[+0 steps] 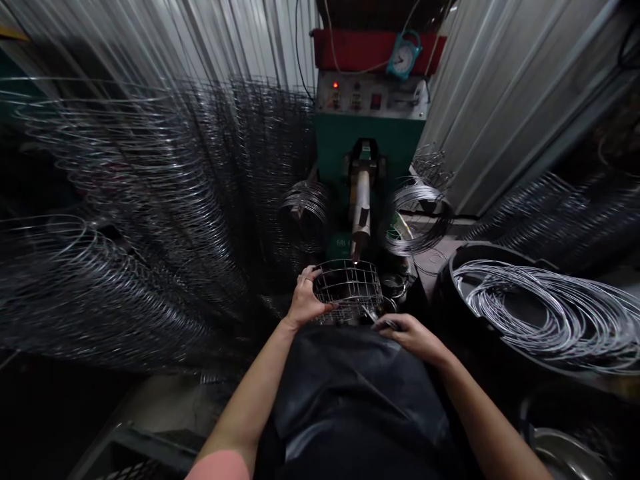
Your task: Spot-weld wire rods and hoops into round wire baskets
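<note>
Wire cage (347,290), round and built of stacked hoops and upright rods, is held at about 12 o'clock from the person's waist, just in front of a black apron (360,393). Its long axis runs roughly up and down through the hoops, tilted away from the person, and its open top faces up toward the machine. Left hand (307,300) is wrapped around the cage's near side, with the fingers curled over the top hoop and the thumb along the wires, in a firm hold. Right hand (407,337) lies at about 3 o'clock from the cage, its fingers closed on a hand tool (385,323), perhaps pliers; the hand hides most of it. A metal electrode arm (360,207) comes down from a green welding machine (370,150), and its tip just meets the cage's top hoop, with a bright point there. The work in hand looks like joining wires at that tip, and the hold calls for keeping that spot steady against it. Bundled wire hoops (150,220) hang at 9 o'clock, and more wire coils (540,313) lie in a black tub (480,252) at 3 o'clock.
</note>
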The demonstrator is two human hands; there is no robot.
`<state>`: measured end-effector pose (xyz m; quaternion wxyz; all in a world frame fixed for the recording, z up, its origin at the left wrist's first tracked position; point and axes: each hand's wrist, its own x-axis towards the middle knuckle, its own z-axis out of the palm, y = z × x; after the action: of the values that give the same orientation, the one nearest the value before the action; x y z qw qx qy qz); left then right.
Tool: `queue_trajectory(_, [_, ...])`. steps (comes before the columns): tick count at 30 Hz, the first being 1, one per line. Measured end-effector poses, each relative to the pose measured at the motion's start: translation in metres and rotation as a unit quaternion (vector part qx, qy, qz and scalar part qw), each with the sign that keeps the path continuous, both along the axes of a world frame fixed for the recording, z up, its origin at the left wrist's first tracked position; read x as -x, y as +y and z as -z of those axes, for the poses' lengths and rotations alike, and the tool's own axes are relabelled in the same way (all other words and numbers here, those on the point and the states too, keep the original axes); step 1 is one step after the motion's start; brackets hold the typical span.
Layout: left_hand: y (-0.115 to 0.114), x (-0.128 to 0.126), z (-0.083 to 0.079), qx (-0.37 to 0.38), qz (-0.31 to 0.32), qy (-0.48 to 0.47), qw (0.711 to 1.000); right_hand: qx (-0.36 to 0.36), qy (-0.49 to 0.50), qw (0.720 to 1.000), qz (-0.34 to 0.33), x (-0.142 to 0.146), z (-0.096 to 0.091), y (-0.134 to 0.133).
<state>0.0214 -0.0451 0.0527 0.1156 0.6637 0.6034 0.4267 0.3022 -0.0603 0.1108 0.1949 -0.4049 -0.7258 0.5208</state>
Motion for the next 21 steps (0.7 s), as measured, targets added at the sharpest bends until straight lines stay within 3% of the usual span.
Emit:
queue_trajectory(3, [-0.009,-0.009,-0.010,0.012,0.015,0.032,0.999,0.031,-0.027,0.997,-0.073,0.032,-0.021,0.016])
queue_trajectory(6, [-0.013,-0.016,-0.016,0.023,0.048,0.065,0.996,0.010,-0.056,0.996,-0.072,0.053,-0.021,0.023])
queue_trajectory(12, [-0.015,-0.018,-0.015,0.047,0.070,0.080,0.993,0.005,-0.076,0.985,-0.156,0.044,-0.024,0.013])
queue_trajectory(16, [-0.011,-0.025,-0.017,0.055,0.072,0.091,0.992,0.004,-0.103,0.990,-0.097,0.040,-0.027,0.021])
queue_trajectory(18, [-0.009,-0.032,-0.019,0.046,0.078,0.104,0.990,-0.053,-0.172,0.982,-0.056,0.049,-0.023,0.028])
queue_trajectory(21, [-0.007,-0.040,-0.021,0.033,0.076,0.112,0.990,-0.186,-0.266,0.946,-0.013,0.063,-0.013,0.035])
